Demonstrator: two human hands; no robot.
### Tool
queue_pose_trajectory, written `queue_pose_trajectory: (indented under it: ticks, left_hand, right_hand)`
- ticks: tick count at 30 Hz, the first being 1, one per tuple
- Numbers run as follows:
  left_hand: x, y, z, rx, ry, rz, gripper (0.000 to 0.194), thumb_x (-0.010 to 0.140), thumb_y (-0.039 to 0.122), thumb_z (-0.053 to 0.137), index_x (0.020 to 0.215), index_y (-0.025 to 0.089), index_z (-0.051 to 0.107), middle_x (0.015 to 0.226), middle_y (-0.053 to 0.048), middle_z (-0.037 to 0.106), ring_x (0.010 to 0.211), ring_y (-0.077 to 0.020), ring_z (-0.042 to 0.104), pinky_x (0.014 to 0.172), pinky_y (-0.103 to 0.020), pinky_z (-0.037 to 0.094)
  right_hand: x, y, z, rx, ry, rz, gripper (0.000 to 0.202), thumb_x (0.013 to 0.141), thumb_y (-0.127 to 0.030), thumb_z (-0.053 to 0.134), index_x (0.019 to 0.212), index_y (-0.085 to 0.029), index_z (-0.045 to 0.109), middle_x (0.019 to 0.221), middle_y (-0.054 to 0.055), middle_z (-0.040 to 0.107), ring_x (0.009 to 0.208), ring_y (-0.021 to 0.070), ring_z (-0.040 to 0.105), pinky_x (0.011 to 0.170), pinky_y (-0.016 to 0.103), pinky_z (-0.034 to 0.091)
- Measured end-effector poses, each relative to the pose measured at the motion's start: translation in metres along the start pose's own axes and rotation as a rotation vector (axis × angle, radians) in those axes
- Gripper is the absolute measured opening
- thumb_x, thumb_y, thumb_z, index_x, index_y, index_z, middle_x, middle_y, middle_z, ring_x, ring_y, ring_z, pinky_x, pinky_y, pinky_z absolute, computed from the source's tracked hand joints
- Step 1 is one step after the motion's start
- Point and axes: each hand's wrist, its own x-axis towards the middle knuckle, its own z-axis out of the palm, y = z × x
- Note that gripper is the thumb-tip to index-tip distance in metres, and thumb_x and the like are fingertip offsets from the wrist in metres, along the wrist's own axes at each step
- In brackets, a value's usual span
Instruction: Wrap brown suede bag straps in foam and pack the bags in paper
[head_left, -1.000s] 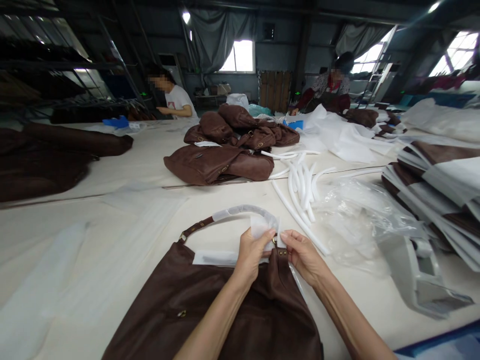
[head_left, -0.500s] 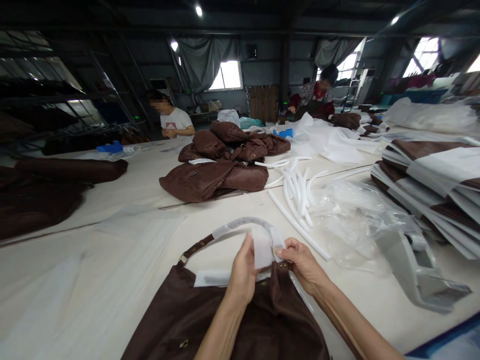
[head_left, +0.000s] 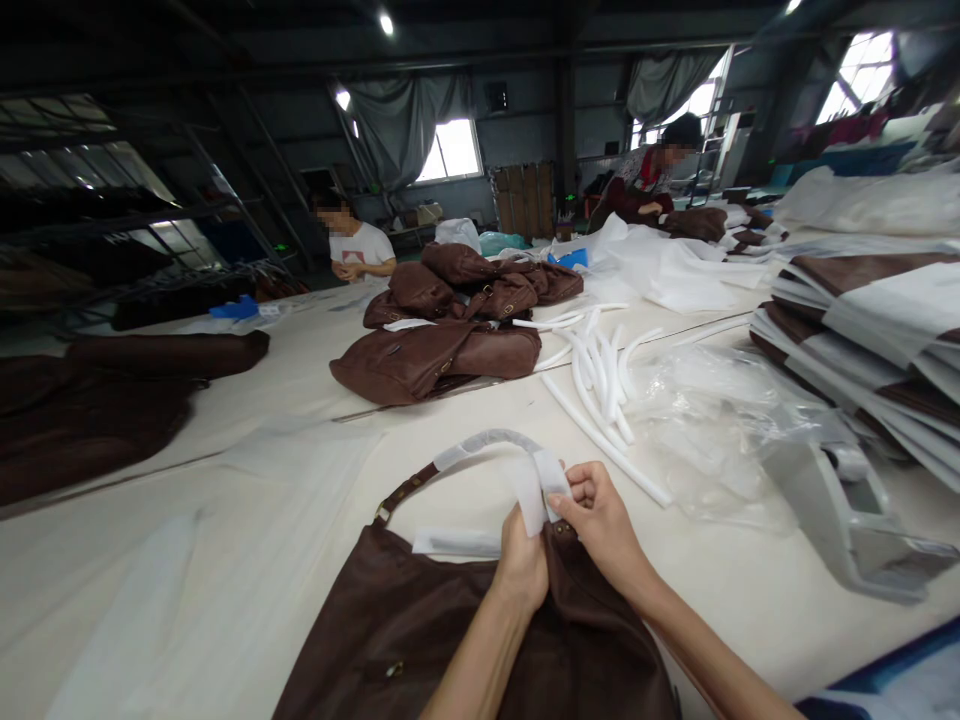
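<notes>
A dark brown handbag (head_left: 450,630) lies on the table in front of me, its shoulder strap (head_left: 409,487) arched upward. White wrapping (head_left: 487,440) covers the upper part of that strap. Near the strap's right end, my left hand (head_left: 525,565) is closed at the lower end of a loose white wrapping strip (head_left: 529,500); its fingertips are partly hidden behind the strap. My right hand (head_left: 600,515) pinches the white wrapping against the strap between thumb and fingers, just above the brass studs. A folded white sheet (head_left: 457,542) pokes out of the bag's opening.
White foam tubes (head_left: 596,375) and clear plastic bags (head_left: 720,430) lie beyond my right hand, near a grey tape dispenser (head_left: 855,520). Brown bags (head_left: 442,365) are heaped ahead; more are stacked with white sheets (head_left: 870,340) at right. Two people work across the table.
My left hand has moved down and toward the strap's right end, and the white strip now hangs narrower beside it. My right hand stays at the strap. The view has shifted slightly.
</notes>
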Motion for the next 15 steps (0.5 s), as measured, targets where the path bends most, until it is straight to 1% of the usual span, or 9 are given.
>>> queue_pose_trajectory:
  ticks: [3, 5, 7, 9, 12, 15]
  left_hand:
    - [-0.002, -0.003, -0.005, 0.083, 0.000, 0.092, 0.042, 0.075, 0.039, 0.076, 0.109, 0.014, 0.073, 0.114, -0.013, 0.072, 0.119, -0.0331, 0.059, 0.105, -0.044, 0.044]
    - [-0.005, -0.002, -0.007, 0.184, -0.004, 0.163, 0.039, 0.078, 0.039, 0.073, 0.109, 0.015, 0.074, 0.119, -0.013, 0.070, 0.123, -0.0322, 0.056, 0.108, -0.043, 0.042]
    - [-0.009, 0.001, -0.005, 0.297, -0.010, 0.214, 0.036, 0.082, 0.039, 0.070, 0.110, 0.016, 0.074, 0.124, -0.012, 0.068, 0.126, -0.0307, 0.054, 0.110, -0.041, 0.039]
    - [-0.012, 0.005, -0.001, 0.370, -0.003, 0.231, 0.037, 0.085, 0.041, 0.066, 0.112, 0.017, 0.073, 0.128, -0.012, 0.066, 0.128, -0.0292, 0.052, 0.112, -0.038, 0.037]
    - [-0.012, 0.007, 0.003, 0.349, 0.042, 0.202, 0.046, 0.090, 0.052, 0.059, 0.113, 0.015, 0.073, 0.126, -0.013, 0.067, 0.125, -0.0281, 0.054, 0.111, -0.037, 0.038]
    - [-0.009, 0.003, 0.004, 0.286, 0.062, 0.177, 0.049, 0.089, 0.056, 0.058, 0.109, 0.014, 0.074, 0.118, -0.013, 0.070, 0.119, -0.0275, 0.058, 0.108, -0.037, 0.040]
  right_hand:
    - [-0.006, 0.005, -0.001, -0.231, 0.005, -0.172, 0.027, 0.087, -0.036, 0.062, 0.110, -0.024, 0.055, 0.079, -0.001, 0.061, 0.071, 0.0171, 0.060, 0.070, 0.030, 0.048]
    - [-0.007, 0.009, -0.002, -0.350, -0.010, -0.310, 0.029, 0.092, -0.033, 0.055, 0.120, -0.026, 0.059, 0.089, 0.002, 0.061, 0.081, 0.0190, 0.060, 0.078, 0.032, 0.049]
    - [-0.007, 0.013, -0.003, -0.460, -0.027, -0.401, 0.033, 0.095, -0.031, 0.050, 0.125, -0.028, 0.062, 0.088, 0.004, 0.058, 0.081, 0.0200, 0.059, 0.077, 0.033, 0.048]
    - [-0.006, 0.015, -0.003, -0.537, -0.043, -0.442, 0.037, 0.096, -0.029, 0.047, 0.130, -0.029, 0.062, 0.083, 0.004, 0.054, 0.076, 0.0198, 0.058, 0.073, 0.032, 0.048]
    - [-0.005, 0.014, -0.001, -0.620, -0.052, -0.460, 0.041, 0.097, -0.029, 0.044, 0.134, -0.031, 0.061, 0.080, 0.004, 0.051, 0.070, 0.0195, 0.055, 0.067, 0.032, 0.048]
    - [-0.006, 0.009, 0.000, -0.666, -0.078, -0.444, 0.042, 0.096, -0.025, 0.042, 0.133, -0.031, 0.060, 0.086, 0.006, 0.054, 0.076, 0.0209, 0.056, 0.069, 0.033, 0.048]
